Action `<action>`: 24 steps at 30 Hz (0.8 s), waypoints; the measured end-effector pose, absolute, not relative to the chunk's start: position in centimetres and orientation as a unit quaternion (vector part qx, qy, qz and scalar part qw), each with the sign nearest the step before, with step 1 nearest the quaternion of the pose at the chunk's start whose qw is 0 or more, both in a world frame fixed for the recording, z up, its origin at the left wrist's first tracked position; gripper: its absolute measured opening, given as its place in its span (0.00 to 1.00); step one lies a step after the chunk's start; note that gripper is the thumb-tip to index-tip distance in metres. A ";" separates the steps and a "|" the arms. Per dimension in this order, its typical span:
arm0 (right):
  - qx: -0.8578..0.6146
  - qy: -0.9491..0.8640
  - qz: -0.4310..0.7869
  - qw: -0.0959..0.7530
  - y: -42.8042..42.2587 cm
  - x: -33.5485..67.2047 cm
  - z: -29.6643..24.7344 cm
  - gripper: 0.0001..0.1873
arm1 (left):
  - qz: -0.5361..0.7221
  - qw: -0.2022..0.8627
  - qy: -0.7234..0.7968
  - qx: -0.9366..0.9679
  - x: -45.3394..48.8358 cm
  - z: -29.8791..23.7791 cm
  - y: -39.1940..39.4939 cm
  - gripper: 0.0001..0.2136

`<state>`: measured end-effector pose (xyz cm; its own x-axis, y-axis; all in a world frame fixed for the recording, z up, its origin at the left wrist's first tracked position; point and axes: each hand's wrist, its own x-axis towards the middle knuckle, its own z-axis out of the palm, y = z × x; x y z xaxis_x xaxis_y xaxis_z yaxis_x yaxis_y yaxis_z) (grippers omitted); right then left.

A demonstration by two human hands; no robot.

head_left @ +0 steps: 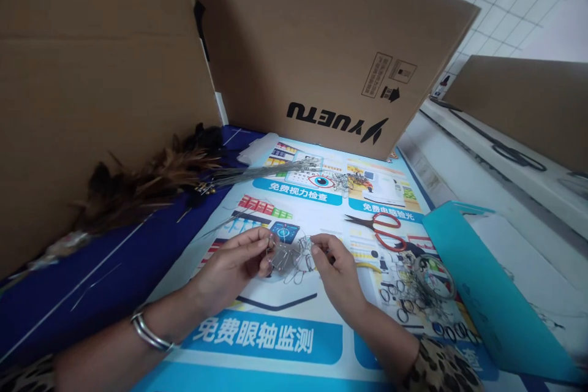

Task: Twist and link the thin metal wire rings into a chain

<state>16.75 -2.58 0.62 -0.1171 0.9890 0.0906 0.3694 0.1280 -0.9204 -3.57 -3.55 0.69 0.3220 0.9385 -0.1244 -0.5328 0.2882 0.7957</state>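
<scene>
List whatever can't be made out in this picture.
Wire pieces between the left hand and right hand: head view, too small and blurred to count.
Spotted sleeves: head view, cut off by the bottom edge.
Whatever lies behind the printed cardboard: head view, hidden by it.
Small label print: head view, too small.

The wirework [283,259] looks like shiny metal, the bangle [147,332] smooth, polished metal, the lettered panel [312,43] matt cardboard

Between the left hand [243,254] and right hand [337,266], the thin wire pieces [285,257] are too fine and blurred to count. The upright carton's [266,30] small print is illegible; the bottom edge crops both leopard-print sleeves [441,369].
</scene>
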 end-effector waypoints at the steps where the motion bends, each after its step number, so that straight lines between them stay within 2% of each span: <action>1: -0.533 -0.638 0.389 0.397 -2.6 16.7 0.6 0.11 | 0.497 0.744 0.305 0.326 -3.6 0.8 -3.6 0.06; 14: -0.463 -0.717 0.340 0.396 -3.0 16.4 1.4 0.04 | 0.487 0.707 0.360 0.365 -3.2 0.8 -4.1 0.06; 17: -0.467 -0.716 0.340 0.391 -3.1 16.3 1.3 0.06 | 0.478 0.697 0.369 0.387 -3.1 0.6 -4.2 0.06; 20: -0.481 -0.706 0.349 0.385 -3.1 16.3 1.2 0.09 | 0.473 0.646 0.406 0.441 -3.1 0.4 -4.2 0.06; 24: -0.489 -0.701 0.355 0.380 -3.1 16.4 1.1 0.10 | 0.462 0.520 0.467 0.546 -3.2 0.7 -4.4 0.06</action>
<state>16.36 -3.11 1.15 -0.2334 0.9546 0.1849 0.4156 0.2698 -0.8686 -3.21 -4.36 0.73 0.1371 0.9904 0.0189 0.0302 -0.0232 0.9993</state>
